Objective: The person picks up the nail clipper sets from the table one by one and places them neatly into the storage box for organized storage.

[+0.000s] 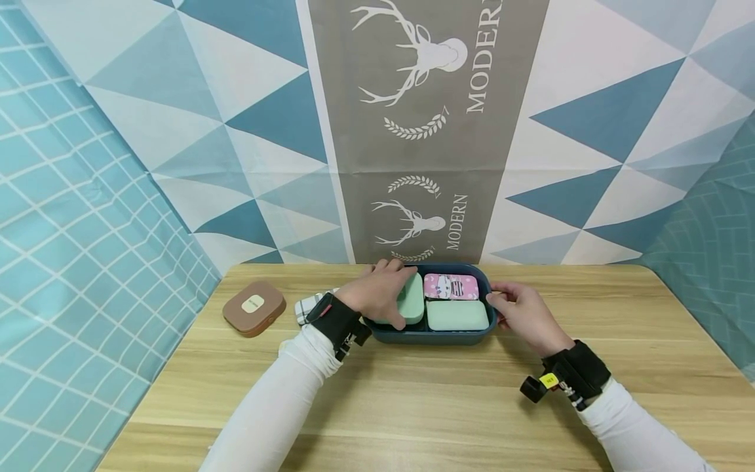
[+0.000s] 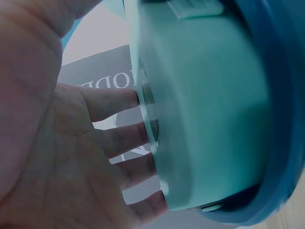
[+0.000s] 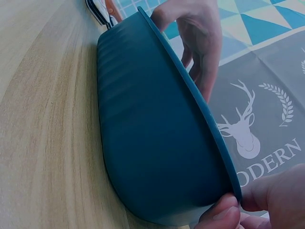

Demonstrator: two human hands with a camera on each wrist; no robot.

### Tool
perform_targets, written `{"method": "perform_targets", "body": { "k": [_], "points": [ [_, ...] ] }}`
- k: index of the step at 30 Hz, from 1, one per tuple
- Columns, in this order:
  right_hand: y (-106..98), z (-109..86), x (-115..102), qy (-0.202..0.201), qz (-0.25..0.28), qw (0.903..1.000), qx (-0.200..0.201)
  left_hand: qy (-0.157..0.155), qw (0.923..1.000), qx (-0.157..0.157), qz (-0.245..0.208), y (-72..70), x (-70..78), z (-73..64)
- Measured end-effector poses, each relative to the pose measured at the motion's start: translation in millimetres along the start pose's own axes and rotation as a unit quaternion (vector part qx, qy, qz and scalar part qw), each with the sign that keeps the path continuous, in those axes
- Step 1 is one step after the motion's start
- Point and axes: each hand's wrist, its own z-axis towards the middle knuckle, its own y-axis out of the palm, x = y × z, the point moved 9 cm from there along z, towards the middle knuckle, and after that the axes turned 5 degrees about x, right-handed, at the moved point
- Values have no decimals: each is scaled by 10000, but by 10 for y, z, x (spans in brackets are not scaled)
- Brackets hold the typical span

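Note:
A dark blue oblong storage box (image 1: 436,338) sits at the back of the table. Its left part holds a mint green rounded case (image 1: 415,300); a pink patterned tin (image 1: 451,286) and a pale green case (image 1: 457,316) lie in its right part. My left hand (image 1: 377,292) spans the mint case, thumb toward the front. In the left wrist view its straight fingertips touch the upper edge of the mint case (image 2: 214,105). With thumb and fingers, my right hand (image 1: 525,314) pinches the rim at the right end of the storage box (image 3: 152,119).
On the table's left stands a brown rounded case (image 1: 253,308) with a cream label. A white checked cloth (image 1: 304,308) lies between it and the storage box, partly behind my left wrist. A patterned backdrop (image 1: 413,216) rises right behind the table's back edge.

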Motion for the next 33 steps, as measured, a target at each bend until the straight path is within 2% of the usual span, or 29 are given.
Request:
{"method": "perform_targets", "body": {
  "k": [9, 33],
  "points": [
    [2, -1, 2, 9, -18, 10000, -31, -79, 9999, 13, 123, 45, -6, 20],
    [-4, -1, 7, -7, 23, 10000, -36, -134, 9999, -76, 17, 102, -42, 69]
  ]
}}
